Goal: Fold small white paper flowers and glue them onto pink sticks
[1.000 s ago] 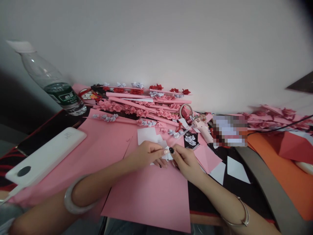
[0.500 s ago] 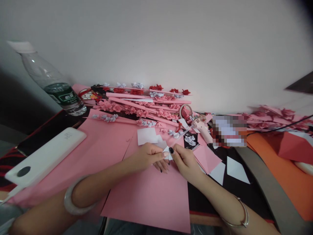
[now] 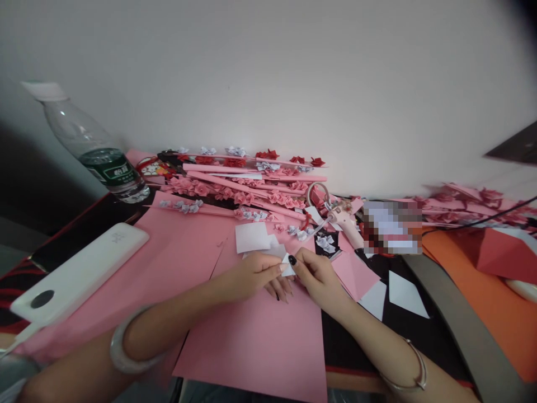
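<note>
Between my two hands is a small white piece of paper (image 3: pixel 287 267), partly hidden by the fingers. My left hand (image 3: pixel 260 275) pinches its left side between thumb and fingers. On the other side, my right hand (image 3: pixel 315 277) grips it, the dark-nailed thumb pressed near its top. Both hands are just above a large pink paper sheet (image 3: pixel 255 341). White paper squares (image 3: pixel 252 238) lie right behind my left hand. Close to my right hand are a folded pink square (image 3: pixel 356 274) and a white paper flower (image 3: pixel 326 242).
Pink paper rolls and flowers (image 3: pixel 243 193) line the wall. A pink glue gun (image 3: pixel 347 223) and a tape roll (image 3: pixel 318 193) lie behind my right hand. At left stand a bottle (image 3: pixel 107 168) and a white power bank (image 3: pixel 84 274). Orange paper (image 3: pixel 474 291) lies at right.
The view has tilted slightly, so the scene sits a little lower. Both hands keep hold of the white paper, with small shifts of the fingers and thumbs.
</note>
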Available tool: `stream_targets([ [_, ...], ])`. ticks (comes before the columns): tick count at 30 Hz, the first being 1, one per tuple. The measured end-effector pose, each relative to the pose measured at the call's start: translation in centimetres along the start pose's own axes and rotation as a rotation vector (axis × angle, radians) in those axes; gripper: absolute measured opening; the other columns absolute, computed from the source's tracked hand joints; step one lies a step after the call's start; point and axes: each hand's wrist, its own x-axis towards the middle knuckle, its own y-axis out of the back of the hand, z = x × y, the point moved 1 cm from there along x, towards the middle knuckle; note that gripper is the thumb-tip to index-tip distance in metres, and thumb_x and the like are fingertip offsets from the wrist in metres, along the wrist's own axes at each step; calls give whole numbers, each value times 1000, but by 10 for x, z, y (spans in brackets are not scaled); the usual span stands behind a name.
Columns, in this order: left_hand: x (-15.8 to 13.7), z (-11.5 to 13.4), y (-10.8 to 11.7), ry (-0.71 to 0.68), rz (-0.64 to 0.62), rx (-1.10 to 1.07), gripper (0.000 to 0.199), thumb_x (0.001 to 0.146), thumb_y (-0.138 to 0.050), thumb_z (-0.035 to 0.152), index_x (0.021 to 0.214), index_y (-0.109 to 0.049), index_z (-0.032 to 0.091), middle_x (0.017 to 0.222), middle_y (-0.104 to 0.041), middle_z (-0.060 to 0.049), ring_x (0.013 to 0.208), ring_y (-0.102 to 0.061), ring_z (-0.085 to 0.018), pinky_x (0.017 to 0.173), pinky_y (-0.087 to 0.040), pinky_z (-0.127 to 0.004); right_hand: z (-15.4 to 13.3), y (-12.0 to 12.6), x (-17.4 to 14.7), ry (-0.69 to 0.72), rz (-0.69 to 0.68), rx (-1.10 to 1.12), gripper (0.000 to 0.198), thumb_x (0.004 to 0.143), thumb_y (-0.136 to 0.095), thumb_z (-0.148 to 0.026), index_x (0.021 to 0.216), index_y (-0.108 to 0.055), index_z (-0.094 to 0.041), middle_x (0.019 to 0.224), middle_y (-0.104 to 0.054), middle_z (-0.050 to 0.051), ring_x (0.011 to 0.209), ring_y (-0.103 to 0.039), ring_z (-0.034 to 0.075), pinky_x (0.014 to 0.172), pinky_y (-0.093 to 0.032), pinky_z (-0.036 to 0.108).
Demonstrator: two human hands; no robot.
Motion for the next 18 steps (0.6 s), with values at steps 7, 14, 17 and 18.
stream_targets([
  [7,1,-3,-2,6,1,-9,33,87,-40,35,79,-59,10,77,-67,-10,64,-66,-15,60,-52,-26,5,-3,-1,-19,19,7,30,88,-39,-26,59,-32,-19,49,-35,-6,46,-29,8,45,-25,21],
  [14,0,0,-2,-3,66,-1,32,86,-43,36,75,-59,10,74,-67,-9,62,-66,-15,60,-53,-27,9,-2,1,-55,-26,94,28,89,-38,-30,63,-37,-19,53,-37,-6,48,-32,8,47,-28,20],
  [17,0,0,-3,0,42,6,32,86,-42,36,76,-59,10,72,-67,-9,61,-65,-15,59,-52,-26,9,-3,1,-56,-57,142,28,89,-38,-30,64,-38,-19,54,-39,-5,48,-34,8,47,-29,20],
  [18,0,0,-3,5,36,9,33,86,-42,36,76,-59,10,72,-67,-9,61,-65,-15,60,-52,-26,8,-3,1,-54,-52,145,28,89,-39,-29,63,-37,-19,53,-38,-5,48,-34,8,47,-29,20],
])
